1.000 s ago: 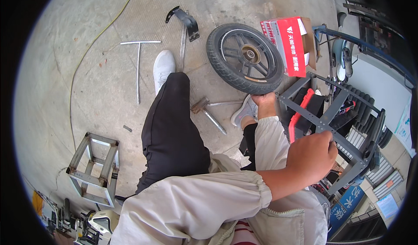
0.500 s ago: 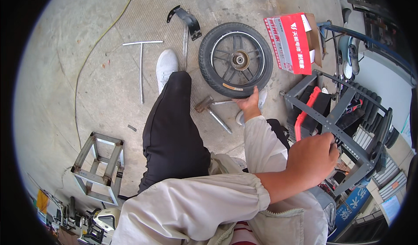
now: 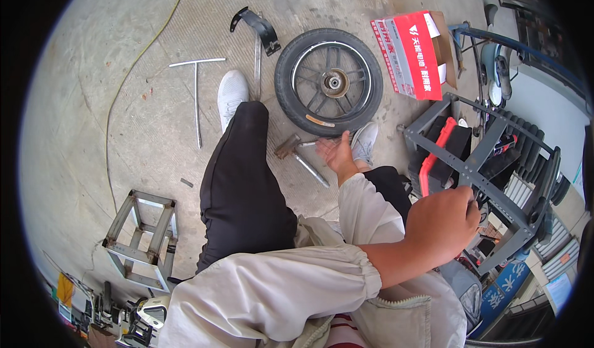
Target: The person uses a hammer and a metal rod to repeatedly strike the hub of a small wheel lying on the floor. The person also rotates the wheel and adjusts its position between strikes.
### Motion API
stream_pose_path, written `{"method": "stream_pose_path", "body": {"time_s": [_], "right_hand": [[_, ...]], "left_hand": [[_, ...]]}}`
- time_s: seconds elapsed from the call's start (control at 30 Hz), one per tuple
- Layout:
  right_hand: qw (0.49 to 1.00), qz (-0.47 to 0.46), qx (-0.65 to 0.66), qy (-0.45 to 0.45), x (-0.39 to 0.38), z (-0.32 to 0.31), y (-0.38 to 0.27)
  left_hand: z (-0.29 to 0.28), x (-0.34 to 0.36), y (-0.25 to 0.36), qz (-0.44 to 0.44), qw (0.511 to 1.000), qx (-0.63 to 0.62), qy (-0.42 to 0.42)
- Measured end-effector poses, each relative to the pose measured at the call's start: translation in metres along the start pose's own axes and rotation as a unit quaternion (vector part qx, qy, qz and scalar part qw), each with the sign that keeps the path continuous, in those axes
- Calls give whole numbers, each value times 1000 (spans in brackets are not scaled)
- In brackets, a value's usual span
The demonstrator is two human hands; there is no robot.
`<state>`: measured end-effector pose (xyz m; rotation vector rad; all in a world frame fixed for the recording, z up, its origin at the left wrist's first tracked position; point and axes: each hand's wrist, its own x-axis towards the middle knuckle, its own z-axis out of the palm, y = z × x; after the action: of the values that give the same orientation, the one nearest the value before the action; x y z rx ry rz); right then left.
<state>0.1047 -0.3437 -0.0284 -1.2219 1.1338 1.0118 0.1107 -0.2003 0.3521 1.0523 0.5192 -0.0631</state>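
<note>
A spoked wheel with a black tyre point(image 3: 289, 103) lies face up on the floor ahead of me. Just below its near edge is my right hand point(image 3: 337, 154), palm up with fingers spread, holding nothing. A hammer point(image 3: 286, 146) with a rusty head lies to the left of that hand, and a metal bar runs partly behind the fingers. My left arm crosses over to the right, and my left hand point(image 3: 442, 227) is closed in a fist beside a grey metal frame point(image 3: 473, 168). Whatever its fingers may grip is hidden.
A red and white carton point(image 3: 414, 57) stands open right of the wheel. A T-shaped metal bar point(image 3: 197, 103) and a black curved bracket point(image 3: 263, 31) lie to the left. A metal stool frame point(image 3: 142, 236) stands at lower left; a yellow hose point(image 3: 133, 66) runs behind it.
My right hand has come off the tyre's near edge and drawn back slightly down and left, its fingers spreading. My left fist stays in place. The whole view has shifted a little.
</note>
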Motion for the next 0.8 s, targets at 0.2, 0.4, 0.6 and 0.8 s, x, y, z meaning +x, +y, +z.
{"method": "stream_pose_path", "body": {"time_s": [0.2,0.4,0.6,0.8], "right_hand": [[936,10,-349,-48,3,-29,50],[547,-118,-823,-99,22,-45,88],[461,-75,-880,-89,28,-32,95],[442,-97,-888,-82,23,-27,94]], "left_hand": [[-1,2,-1,-13,1000,12,-6],[1,2,-9,-24,999,22,-5],[0,-2,-18,-34,999,31,-3],[0,-3,-28,-39,998,53,17]]}}
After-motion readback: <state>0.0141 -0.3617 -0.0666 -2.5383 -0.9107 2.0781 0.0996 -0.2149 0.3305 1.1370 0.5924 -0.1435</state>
